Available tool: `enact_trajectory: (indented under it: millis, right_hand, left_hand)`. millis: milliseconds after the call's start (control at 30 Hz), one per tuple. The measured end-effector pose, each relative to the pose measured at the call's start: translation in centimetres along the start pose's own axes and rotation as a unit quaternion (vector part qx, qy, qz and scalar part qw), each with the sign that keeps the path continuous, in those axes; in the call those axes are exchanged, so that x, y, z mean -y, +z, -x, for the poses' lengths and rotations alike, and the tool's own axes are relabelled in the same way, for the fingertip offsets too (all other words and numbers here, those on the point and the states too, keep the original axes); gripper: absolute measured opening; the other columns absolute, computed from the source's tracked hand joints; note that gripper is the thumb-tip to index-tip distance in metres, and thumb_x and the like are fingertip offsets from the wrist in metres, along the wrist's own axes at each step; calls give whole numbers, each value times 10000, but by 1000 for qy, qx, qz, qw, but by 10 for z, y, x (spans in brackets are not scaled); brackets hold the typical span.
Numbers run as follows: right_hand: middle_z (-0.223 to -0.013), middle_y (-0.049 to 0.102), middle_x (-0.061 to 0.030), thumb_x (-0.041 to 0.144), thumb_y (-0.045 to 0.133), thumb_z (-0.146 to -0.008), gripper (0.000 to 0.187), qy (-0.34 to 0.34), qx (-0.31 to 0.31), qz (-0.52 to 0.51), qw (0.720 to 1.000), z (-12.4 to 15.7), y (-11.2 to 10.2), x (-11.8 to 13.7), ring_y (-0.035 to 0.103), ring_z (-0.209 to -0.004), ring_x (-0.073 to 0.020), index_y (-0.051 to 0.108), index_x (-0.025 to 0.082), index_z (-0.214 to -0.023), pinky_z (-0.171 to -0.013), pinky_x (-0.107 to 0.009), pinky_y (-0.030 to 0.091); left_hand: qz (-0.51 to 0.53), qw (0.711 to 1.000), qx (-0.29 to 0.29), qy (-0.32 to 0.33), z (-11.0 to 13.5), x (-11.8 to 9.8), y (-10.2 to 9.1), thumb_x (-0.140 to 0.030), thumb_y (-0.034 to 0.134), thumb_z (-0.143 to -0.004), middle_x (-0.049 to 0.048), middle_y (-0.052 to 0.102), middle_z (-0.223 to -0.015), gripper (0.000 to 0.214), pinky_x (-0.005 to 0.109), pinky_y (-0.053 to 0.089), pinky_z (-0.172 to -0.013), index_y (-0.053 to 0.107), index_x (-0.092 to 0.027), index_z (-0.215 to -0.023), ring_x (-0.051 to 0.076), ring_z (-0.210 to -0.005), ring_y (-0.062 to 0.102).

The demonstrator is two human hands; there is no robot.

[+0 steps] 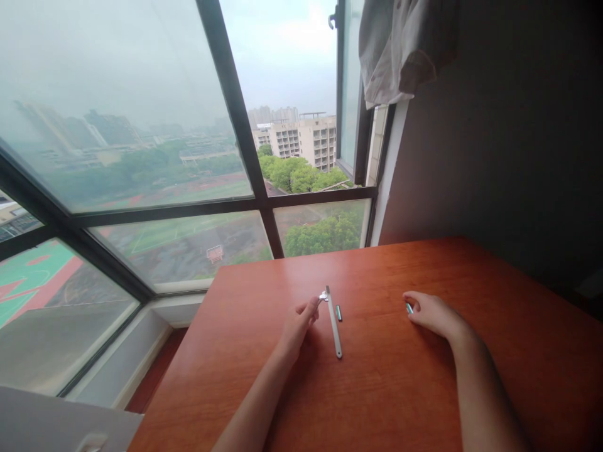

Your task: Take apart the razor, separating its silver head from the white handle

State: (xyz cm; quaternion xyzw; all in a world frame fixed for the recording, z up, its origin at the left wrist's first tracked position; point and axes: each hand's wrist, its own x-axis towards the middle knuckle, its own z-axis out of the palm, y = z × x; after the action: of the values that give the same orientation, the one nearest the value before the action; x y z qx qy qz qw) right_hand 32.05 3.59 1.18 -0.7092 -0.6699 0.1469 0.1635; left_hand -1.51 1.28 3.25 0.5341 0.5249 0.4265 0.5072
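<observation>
My left hand [298, 323] is closed around a silver razor handle [323, 297], whose head end pokes out past the fingertips. Just right of it lies a pale grey toothbrush [335, 329], bristle end pointing away from me. Beside the toothbrush rests a small dark razor cartridge [338, 313] with a green and white strip. Farther right, my right hand [433, 314] pinches a similar razor cartridge [409, 308] between thumb and fingers, low over the table. Part of the razor handle is hidden by my left hand.
The reddish-brown wooden table [377, 389] carries these things. Behind it and to the left stand dark-framed windows [261, 188], with one pane [351, 94] swung open. A light cloth garment [391, 56] hangs at upper right, in front of a dark wall [494, 138].
</observation>
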Motion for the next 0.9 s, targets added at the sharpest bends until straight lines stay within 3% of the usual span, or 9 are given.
enact_trajectory:
  millis: [100,233,400,533,633,900]
  right_hand:
    - [-730,688,-34,221,563,-753,389,-48,46,-37,997,-1,2,31,626,-693,-190,643,191,-1132,-629,-243,401]
    - [-837,684,-60,299,522,-834,325,-126,35,-61,990,7,21,94,621,-780,-195,650,179,-1108,-708,-260,408]
    - [-939,670,-46,412,484,-885,281,-147,22,-34,988,28,45,149,622,-833,-191,642,248,-1050,-662,-246,385]
    - [-917,693,-49,455,489,-878,286,-142,55,-2,988,39,50,163,637,-854,-217,600,254,-1050,-658,-257,372]
    - [-937,698,-76,448,504,-860,399,-142,65,20,987,46,53,167,648,-867,-253,507,251,-1207,-666,-283,382]
    - [-1009,674,-109,230,470,-832,530,-157,77,48,983,56,61,173,654,-871,-268,353,220,-1349,-680,-306,408]
  left_hand:
    - [12,1000,-3,-5,-1,0,1,-689,466,-760,-52,330,-435,570,257,172,-479,452,-181,-503,96,-455,260]
    - [13,1000,-8,-5,-1,0,2,-706,458,-751,-50,326,-429,590,257,172,-475,424,-184,-478,94,-448,262]
    - [2,1000,-5,7,-1,0,2,-710,452,-753,-47,338,-437,594,250,202,-483,423,-183,-480,99,-461,290]
    - [12,1000,-12,8,0,-1,2,-709,455,-754,-50,343,-444,585,251,216,-490,435,-182,-501,100,-468,289]
    - [13,1000,-15,12,0,0,2,-693,461,-765,-52,346,-445,569,252,232,-504,440,-182,-515,101,-472,296]
    - [34,999,-15,11,0,0,3,-668,471,-777,-58,334,-434,559,252,195,-488,444,-177,-512,94,-458,279]
